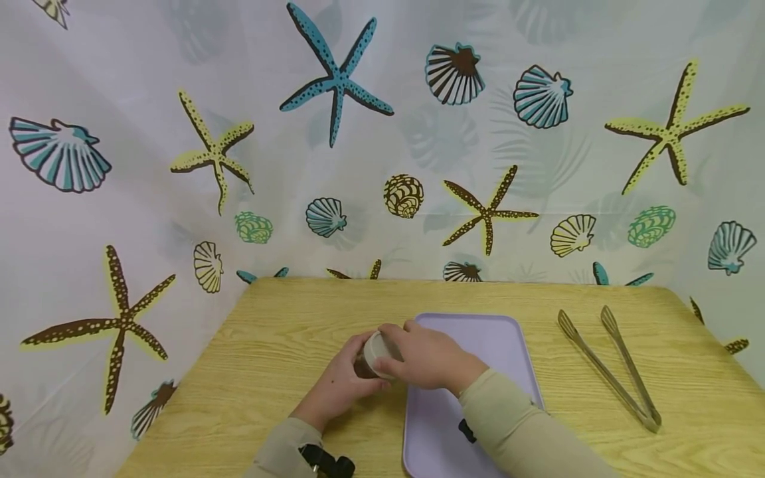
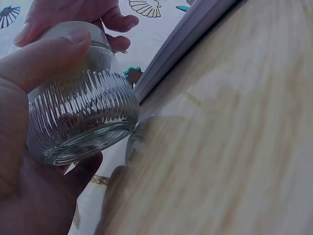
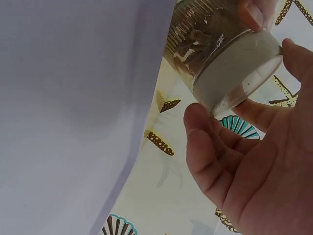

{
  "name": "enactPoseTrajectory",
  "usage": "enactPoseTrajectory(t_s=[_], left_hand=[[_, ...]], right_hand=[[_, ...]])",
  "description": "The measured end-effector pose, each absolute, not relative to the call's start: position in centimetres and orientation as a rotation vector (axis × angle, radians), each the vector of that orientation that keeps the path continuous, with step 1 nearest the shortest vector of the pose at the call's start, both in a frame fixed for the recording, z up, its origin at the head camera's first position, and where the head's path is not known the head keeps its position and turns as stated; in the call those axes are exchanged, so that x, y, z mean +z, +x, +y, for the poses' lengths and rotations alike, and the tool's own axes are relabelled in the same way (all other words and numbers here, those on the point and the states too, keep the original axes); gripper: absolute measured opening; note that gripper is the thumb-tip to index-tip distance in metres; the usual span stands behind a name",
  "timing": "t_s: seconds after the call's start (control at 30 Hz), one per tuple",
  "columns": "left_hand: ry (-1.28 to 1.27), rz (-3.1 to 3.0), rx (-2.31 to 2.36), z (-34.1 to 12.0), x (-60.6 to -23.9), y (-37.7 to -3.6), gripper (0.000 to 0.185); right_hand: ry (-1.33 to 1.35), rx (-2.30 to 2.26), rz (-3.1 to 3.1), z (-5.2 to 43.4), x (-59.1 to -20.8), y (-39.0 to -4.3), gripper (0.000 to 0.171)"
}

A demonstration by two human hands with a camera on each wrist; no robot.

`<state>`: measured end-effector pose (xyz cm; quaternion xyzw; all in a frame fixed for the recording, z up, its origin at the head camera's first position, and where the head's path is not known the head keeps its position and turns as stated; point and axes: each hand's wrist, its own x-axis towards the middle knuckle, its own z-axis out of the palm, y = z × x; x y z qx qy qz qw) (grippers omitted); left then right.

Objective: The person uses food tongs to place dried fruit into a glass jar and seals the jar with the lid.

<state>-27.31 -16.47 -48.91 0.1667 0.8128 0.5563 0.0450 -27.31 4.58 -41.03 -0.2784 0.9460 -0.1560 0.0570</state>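
Ribbed glass jar [image 2: 80,115], tipped on its side, held just above the tabletop [image 1: 287,345] at the left edge of the lilac tray [image 1: 478,332]. Your left hand [image 1: 337,385] wraps the jar's body from below. Your right hand [image 1: 427,358] curls its fingers round the grey lid [image 3: 239,68]. Lid sits on the jar; by the look of it, opening is in hand, not done. Brownish contents inside, unclear what. Metal tongs [image 1: 609,365] lie well right of the tray, untouched.
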Motion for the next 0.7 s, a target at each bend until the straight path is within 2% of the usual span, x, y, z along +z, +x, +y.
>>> enactPoseTrajectory(t_s=[0.33,0.7], left_hand=[[0.471,2.474,1.685,-16.4,-49.0,-27.1,0.088],[0.488,2.528,1.634,-16.3,-48.9,-27.3,0.093]], right_hand=[[-1.227,-0.580,2.698,5.6,-40.7,-27.8,0.075],[-1.032,-0.546,2.754,5.0,-40.4,-27.6,0.075]])
